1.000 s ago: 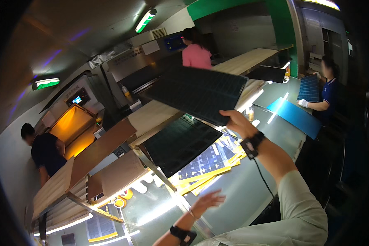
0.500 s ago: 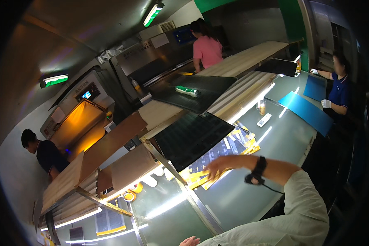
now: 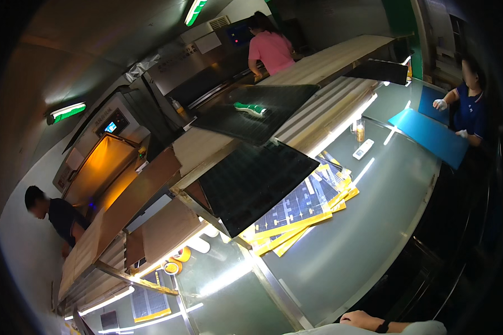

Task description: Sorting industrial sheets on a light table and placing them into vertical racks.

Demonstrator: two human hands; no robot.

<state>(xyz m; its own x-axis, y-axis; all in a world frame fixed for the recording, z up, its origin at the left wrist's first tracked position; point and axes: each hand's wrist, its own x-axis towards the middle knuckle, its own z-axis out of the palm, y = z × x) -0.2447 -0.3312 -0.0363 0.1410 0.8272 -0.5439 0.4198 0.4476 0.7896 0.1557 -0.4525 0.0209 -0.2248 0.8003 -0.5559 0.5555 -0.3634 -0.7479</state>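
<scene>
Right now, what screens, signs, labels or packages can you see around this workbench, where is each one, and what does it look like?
Small screen: on the grey machine at left, above its orange-lit opening; rectangular, glowing blue-white.
Dark panel screen: on the far machine, beside the person in pink; dark blue with red spots.
Yellow-edged printed sheets: fanned on the glass table, under the dark panel's lower edge; dark blue grid.
White label-like strip: on the table; small, oblong.

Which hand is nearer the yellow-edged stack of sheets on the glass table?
Right, seemingly: the right hand sits at the frame's bottom edge, well below the yellow-edged stack. The left hand is out of view.
</scene>
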